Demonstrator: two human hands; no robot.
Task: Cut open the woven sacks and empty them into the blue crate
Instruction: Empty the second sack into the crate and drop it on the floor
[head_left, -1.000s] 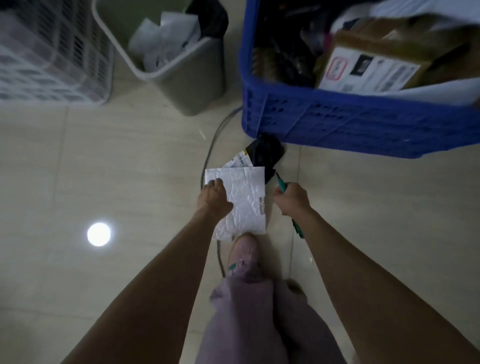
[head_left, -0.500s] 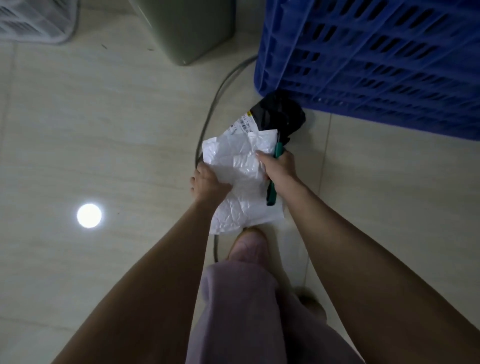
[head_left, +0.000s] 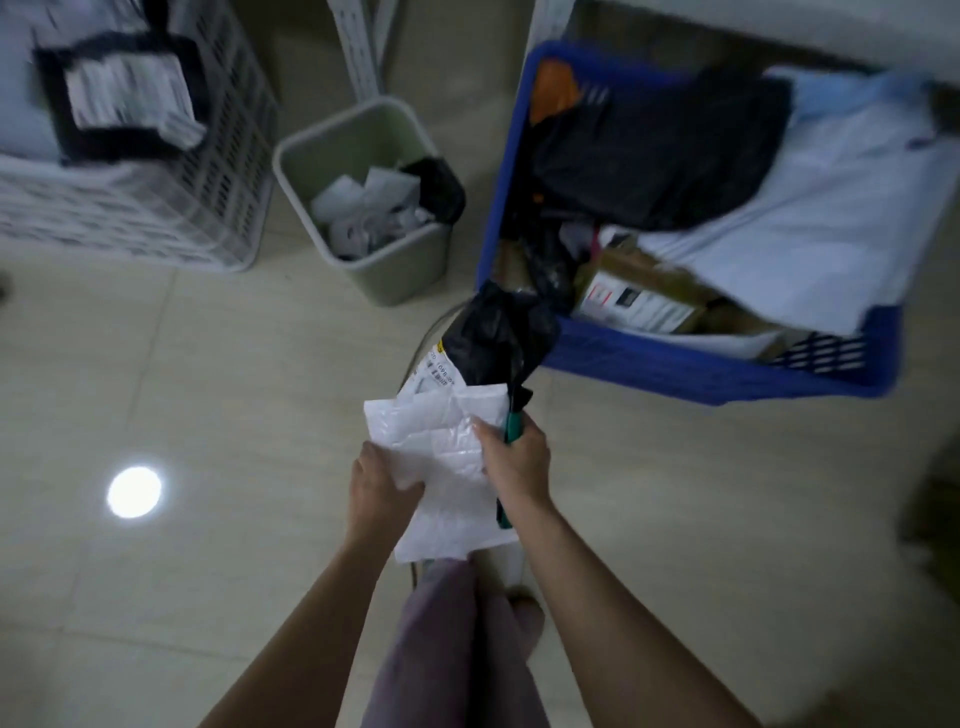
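Both hands hold a crumpled white plastic mailer bag (head_left: 441, 467) above the floor, in front of my legs. My left hand (head_left: 379, 486) grips its left edge. My right hand (head_left: 514, 462) pinches its upper right part while also gripping a green-handled cutter (head_left: 511, 421) that runs through the fist. A black plastic parcel with a white label (head_left: 493, 338) sticks out beyond the bag's far end, near the corner of the blue crate (head_left: 675, 364). The crate holds black bags, a cardboard box with a label and white parcels.
A grey-green waste bin (head_left: 395, 270) with torn white wrappers stands left of the crate. A white lattice crate (head_left: 156, 208) with a black labelled parcel is at the far left. A grey cable (head_left: 431, 322) runs over the tiled floor.
The view has lifted from the floor, so the crate's inside and the bin show again. Both hands and the bag with the black parcel have risen; a second ago my right hand was off the bag.
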